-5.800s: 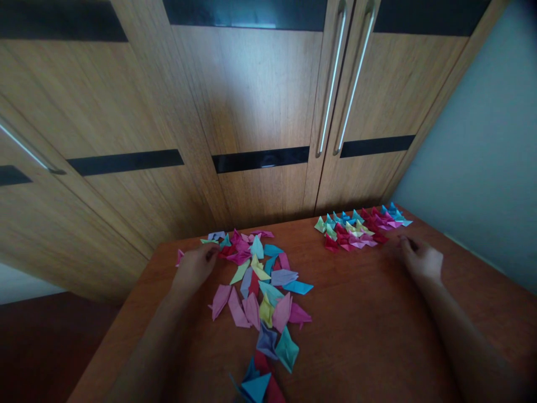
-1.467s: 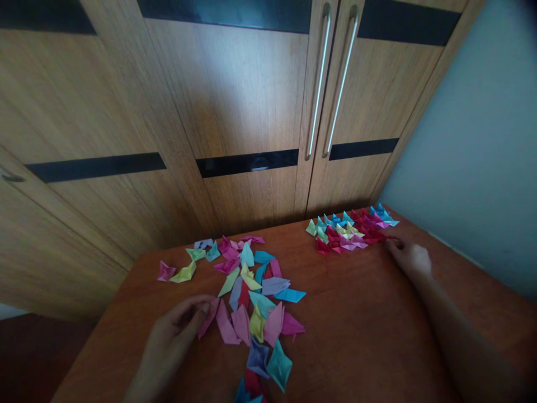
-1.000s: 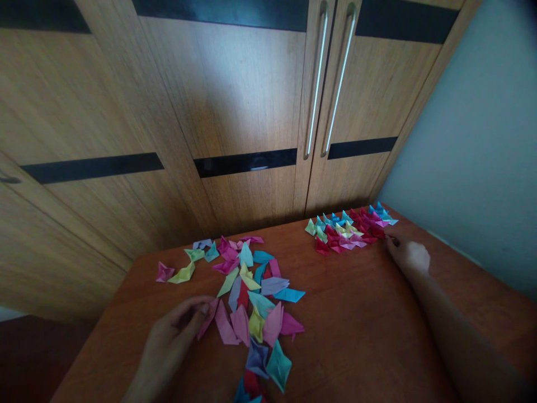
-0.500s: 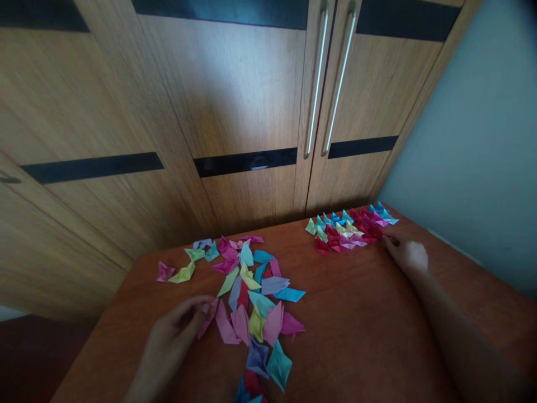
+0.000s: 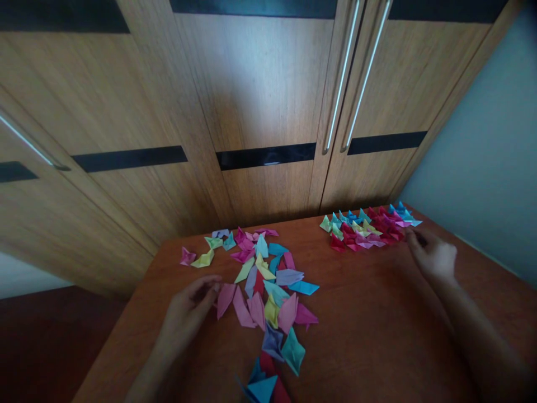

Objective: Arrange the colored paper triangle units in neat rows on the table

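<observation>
My left hand (image 5: 191, 313) is beside a pink folded-paper piece (image 5: 225, 300), fingers curled with a small gap and nothing visible between them. That piece lies at the left end of a loose pile of flat folded papers, among them a yellow one (image 5: 272, 310), a lilac one (image 5: 289, 276) and a teal one (image 5: 293, 351). At the far right, my right hand (image 5: 434, 257) is slightly blurred, its bent fingertips at the edge of a group of paper boats. A red boat (image 5: 392, 235) is closest to it; some fingertips are hidden.
Wooden cabinet doors (image 5: 255, 84) with long metal handles rise behind the brown table (image 5: 356, 324). A pale wall (image 5: 482, 140) stands at the right. Several opened pieces, including a yellow one (image 5: 203, 258), lie at the table's back left. Blue paper (image 5: 263, 388) lies at the near edge.
The view has shifted a little to the left. My left fingers have come off the pink paper, which lies in the same spot. My right hand has moved slightly away from the red boats.
</observation>
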